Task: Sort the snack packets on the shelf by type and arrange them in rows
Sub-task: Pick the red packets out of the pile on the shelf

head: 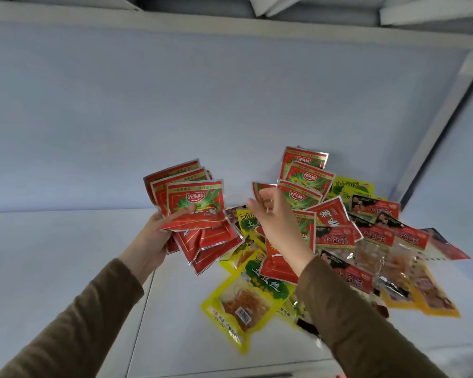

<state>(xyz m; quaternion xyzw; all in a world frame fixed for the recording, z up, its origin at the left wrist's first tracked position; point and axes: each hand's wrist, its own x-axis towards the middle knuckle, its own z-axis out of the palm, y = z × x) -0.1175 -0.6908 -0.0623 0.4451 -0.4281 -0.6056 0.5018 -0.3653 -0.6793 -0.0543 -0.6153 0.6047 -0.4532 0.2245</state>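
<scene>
Shelf (66, 268) bare on its left half up to the back wall (175, 105). Left hand (155, 230) raised, gripping a fanned stack of red packets (195, 205). Right hand (273, 214) just beside, fingers pinching one red packet (261, 190) above the mixed pile (352, 241) of red, yellow and clear-windowed packets crowding the shelf's right back corner.

Red packets (195, 203) held fanned in the left hand (153, 236): at least five, the lower ones overlapping too much for a firm count. The pile on the shelf (66, 255) shows about six more red ones (306, 178), at least four yellow packets (241, 298), and roughly six clear packets with red-and-black labels (374, 207).
</scene>
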